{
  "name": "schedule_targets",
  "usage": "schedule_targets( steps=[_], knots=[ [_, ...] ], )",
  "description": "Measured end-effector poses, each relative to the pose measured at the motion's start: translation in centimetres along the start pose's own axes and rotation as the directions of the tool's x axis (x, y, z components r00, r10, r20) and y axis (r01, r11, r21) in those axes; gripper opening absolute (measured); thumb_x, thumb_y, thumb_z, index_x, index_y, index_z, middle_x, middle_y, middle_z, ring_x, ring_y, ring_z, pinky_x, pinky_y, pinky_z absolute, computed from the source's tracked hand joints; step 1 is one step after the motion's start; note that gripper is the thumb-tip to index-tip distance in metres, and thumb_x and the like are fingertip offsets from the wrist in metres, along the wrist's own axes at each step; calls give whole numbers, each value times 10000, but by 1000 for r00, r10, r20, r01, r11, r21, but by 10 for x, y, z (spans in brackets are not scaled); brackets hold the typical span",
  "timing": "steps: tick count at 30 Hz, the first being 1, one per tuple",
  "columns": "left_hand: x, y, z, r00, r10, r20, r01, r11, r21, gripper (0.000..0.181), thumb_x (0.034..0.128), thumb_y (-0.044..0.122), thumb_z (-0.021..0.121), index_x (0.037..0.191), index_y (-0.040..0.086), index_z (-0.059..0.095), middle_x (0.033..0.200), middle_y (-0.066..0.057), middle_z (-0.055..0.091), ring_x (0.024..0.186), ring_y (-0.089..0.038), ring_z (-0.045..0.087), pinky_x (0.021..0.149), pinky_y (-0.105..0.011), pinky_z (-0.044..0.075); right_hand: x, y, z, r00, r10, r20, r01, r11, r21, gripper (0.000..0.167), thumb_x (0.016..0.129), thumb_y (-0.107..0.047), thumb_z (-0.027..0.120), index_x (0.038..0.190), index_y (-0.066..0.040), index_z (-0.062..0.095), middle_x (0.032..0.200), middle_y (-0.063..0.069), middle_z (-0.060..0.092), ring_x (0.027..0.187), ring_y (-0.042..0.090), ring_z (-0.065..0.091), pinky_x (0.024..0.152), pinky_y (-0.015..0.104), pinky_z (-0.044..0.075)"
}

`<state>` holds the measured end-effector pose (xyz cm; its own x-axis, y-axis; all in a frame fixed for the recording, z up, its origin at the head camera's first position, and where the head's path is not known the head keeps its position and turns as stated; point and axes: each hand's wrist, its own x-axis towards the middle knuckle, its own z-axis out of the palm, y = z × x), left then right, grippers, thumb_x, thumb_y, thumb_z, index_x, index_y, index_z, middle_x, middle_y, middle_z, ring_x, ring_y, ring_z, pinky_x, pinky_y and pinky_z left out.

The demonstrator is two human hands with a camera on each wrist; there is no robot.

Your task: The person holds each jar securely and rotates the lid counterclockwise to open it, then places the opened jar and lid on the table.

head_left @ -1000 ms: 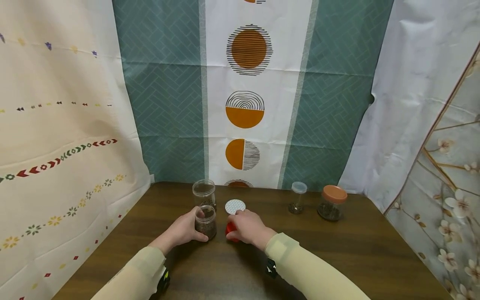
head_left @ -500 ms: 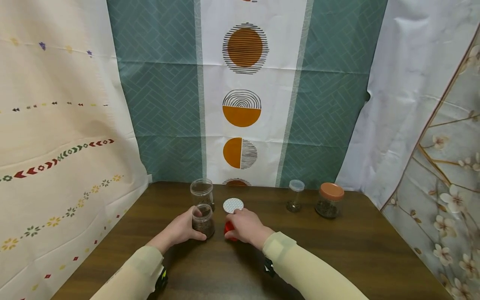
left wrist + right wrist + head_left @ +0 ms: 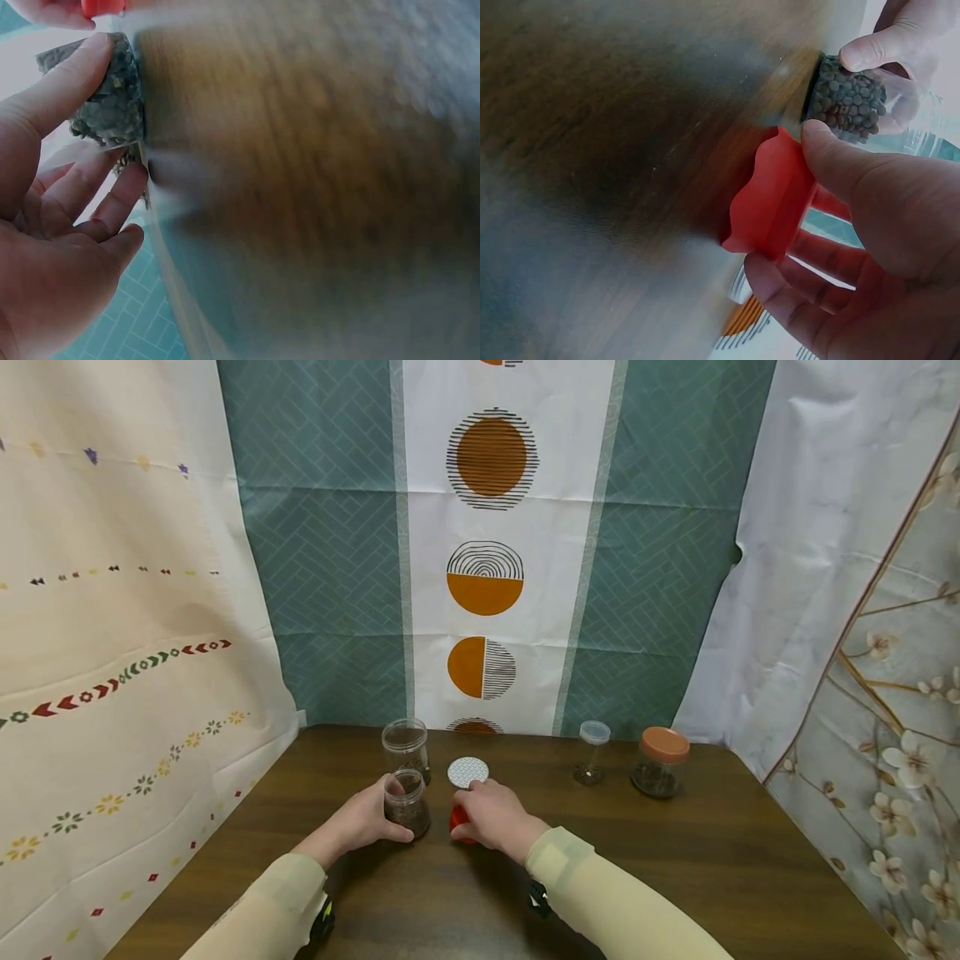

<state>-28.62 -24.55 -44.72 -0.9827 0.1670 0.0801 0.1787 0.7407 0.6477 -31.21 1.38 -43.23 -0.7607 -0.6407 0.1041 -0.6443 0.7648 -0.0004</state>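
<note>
In the head view my left hand (image 3: pixel 365 817) holds a small lidless clear jar (image 3: pixel 406 810) standing on the table, with thumb and fingers round its sides. Small dark round pieces, like lentils, fill the jar (image 3: pixel 847 97) in part, as the right wrist view shows. My right hand (image 3: pixel 491 814) grips a red wavy-edged thing (image 3: pixel 771 196) on the table, just right of the jar. Its thumb lies on one side and fingertips on the other. Whether the red thing is a cup or a lid I cannot tell; the hand hides much of it.
Behind the left hand stands a larger open clear jar (image 3: pixel 405 742). A white patterned disc, lid-like (image 3: pixel 468 772), lies beyond the right hand. Farther right are a slim clear-lidded jar (image 3: pixel 592 753) and an orange-lidded jar (image 3: pixel 660 763). Curtains hang along the back and sides of the wooden table (image 3: pixel 600 852).
</note>
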Motion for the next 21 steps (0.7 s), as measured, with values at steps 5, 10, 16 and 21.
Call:
schedule_targets(
  steps=[5,10,16,21],
  knots=[
    [2,-2,0,1000,-6,-1,6,1000,-10,765,748,211,1055,1330,45,586,1320,-126,686,1223,-346,666,1090,-621,493,0,1,-1,1000,-2,3,2,1000,0,464,968,-500,844,1303,-186,779,1146,52,748,998,244,656,894,389,589],
    [1,-3,1,1000,-18,5,18,999,-27,814,744,199,1057,1379,25,577,1337,-137,678,1247,-361,656,1106,-634,478,1,1,1,1000,-16,-2,16,1000,14,450,969,-494,846,1293,-187,792,1114,41,752,956,222,646,876,366,579],
    [1,-3,1,1000,4,6,-4,1000,-28,811,741,174,1056,1369,9,570,1307,-135,680,1209,-343,665,1084,-625,489,5,2,3,999,-39,-17,39,999,24,450,969,-467,856,1320,-192,793,1120,27,754,960,208,648,874,362,575],
    [0,-4,0,1000,3,4,-2,1000,-23,783,738,168,1056,1317,16,552,1248,-149,699,1160,-324,681,1057,-594,507,6,4,3,998,-58,-33,60,998,37,449,968,-441,866,1329,-184,790,1103,19,743,944,188,643,847,353,572]
  ],
)
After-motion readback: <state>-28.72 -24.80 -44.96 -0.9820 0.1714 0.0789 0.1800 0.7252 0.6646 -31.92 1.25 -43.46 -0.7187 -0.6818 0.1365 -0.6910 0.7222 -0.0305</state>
